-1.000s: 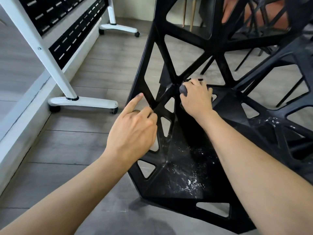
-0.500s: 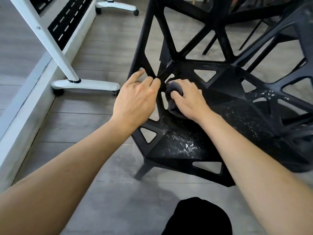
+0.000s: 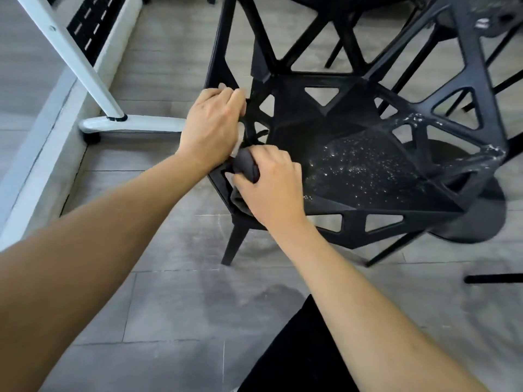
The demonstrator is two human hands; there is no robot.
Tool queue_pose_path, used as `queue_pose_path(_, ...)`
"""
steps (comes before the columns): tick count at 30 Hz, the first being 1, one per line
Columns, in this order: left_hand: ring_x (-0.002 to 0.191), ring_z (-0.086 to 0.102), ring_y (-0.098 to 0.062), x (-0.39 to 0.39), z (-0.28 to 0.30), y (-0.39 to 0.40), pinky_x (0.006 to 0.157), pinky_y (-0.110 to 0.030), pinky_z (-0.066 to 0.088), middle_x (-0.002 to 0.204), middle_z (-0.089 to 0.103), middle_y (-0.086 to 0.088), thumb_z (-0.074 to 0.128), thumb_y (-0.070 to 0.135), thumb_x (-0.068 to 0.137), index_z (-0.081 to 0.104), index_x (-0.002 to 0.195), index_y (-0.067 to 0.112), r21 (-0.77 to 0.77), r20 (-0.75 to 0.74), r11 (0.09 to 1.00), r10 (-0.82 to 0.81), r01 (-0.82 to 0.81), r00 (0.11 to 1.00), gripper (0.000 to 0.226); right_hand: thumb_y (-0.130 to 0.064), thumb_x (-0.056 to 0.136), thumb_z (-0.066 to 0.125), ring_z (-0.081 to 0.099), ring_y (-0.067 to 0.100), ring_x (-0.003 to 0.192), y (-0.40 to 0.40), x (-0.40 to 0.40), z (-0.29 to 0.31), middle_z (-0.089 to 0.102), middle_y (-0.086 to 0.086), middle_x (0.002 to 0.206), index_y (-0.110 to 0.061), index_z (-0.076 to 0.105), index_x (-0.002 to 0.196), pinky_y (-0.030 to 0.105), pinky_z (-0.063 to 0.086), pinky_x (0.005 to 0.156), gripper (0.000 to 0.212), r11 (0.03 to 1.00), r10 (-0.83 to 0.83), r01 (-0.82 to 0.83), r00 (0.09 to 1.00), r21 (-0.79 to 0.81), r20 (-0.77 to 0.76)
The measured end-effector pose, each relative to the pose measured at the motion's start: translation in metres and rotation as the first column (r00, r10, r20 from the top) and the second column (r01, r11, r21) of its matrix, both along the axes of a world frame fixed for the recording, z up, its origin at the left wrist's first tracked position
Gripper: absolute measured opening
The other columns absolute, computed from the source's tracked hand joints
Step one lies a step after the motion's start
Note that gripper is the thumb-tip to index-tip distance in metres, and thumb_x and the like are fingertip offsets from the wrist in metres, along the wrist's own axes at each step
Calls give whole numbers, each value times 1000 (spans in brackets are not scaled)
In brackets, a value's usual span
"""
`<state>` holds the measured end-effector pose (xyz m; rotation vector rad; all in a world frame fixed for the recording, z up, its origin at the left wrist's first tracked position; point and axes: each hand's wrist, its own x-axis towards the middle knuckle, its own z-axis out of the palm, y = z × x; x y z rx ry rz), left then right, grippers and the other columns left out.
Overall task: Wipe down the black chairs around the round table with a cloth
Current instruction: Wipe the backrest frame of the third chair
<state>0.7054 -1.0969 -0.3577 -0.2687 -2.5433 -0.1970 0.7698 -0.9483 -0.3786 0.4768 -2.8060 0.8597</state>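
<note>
Gripping a dark cloth (image 3: 246, 168), right hand (image 3: 271, 182) presses the black chair (image 3: 353, 171).

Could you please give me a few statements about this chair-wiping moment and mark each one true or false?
1. The right hand holds a dark cloth against the chair at its near left edge. True.
2. The left hand rests flat on the floor. False: its grip is on the chair's side frame.
3. White specks lie on the seat. True.
4. The cloth is bright white. False: it is dark grey.
5. A white leg on a base with a wheel stands on the floor to the left of the chair. True.
</note>
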Motion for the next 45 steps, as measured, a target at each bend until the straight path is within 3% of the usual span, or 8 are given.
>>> queue_pose_path(3,85,58,-40,-1,-4,-6,98,-33,33,90,62,-20,45,-6,85,59,92,5,-119,8,993,10,-9,1000,20,-50,79,50,56,20,108,45,-1,-6,63,-7,114,-25,65,104,40,41,89,39,990,-31,41,997,135,-75)
queue_pose_path(8,84,58,-37,1,-3,-3,102,-35,35,89,62,-15,43,-4,87,59,94,6,-107,17,994,14,-12,1000,20,-50,88,50,53,35,117,134,-32,-2,62,10,123,-16,67,112,50,38,106,45,868,-387,393,918,302,-84)
queue_pose_path(16,77,59,-37,30,-19,6,87,-43,44,86,64,-12,36,12,92,59,97,7,-65,66,997,55,-51,996,23,-41,82,45,58,41,98,94,-26,-1,64,16,107,-14,58,106,47,46,82,39,936,-236,240,971,258,-45)
queue_pose_path(21,83,61,-39,28,-15,5,89,-40,40,83,66,-14,42,5,88,59,99,7,-75,113,995,74,-66,991,21,-48,82,52,55,26,114,-2,13,-12,62,4,122,-20,63,118,43,42,97,47,981,-108,120,991,152,-85)
queue_pose_path(25,92,62,-39,30,-17,0,95,-38,39,89,69,-15,42,3,91,60,102,7,-47,108,998,52,-47,993,22,-46,81,57,57,22,109,26,9,-17,64,0,115,-20,66,109,38,43,92,40,991,-75,91,985,101,-156)
queue_pose_path(30,94,63,-36,30,-20,-2,100,-40,42,87,70,-12,41,6,94,60,100,8,7,128,998,63,-64,990,20,-37,85,58,58,29,92,138,-9,-9,65,6,98,-16,61,91,41,44,81,23,931,-318,338,937,140,-146)
queue_pose_path(36,86,62,-37,29,-19,4,93,-39,43,82,68,-11,44,5,94,60,97,7,63,97,994,82,-88,992,17,-30,95,55,53,41,112,196,-40,1,59,20,121,-6,60,115,48,42,93,31,839,-484,480,873,257,-51)
queue_pose_path(45,89,61,-37,29,-19,5,86,-37,42,87,68,-10,44,5,96,59,96,8,101,85,989,100,-108,991,16,-37,91,59,52,31,120,16,-21,-4,57,8,132,-17,58,129,45,40,100,44,987,49,-52,999,154,22)
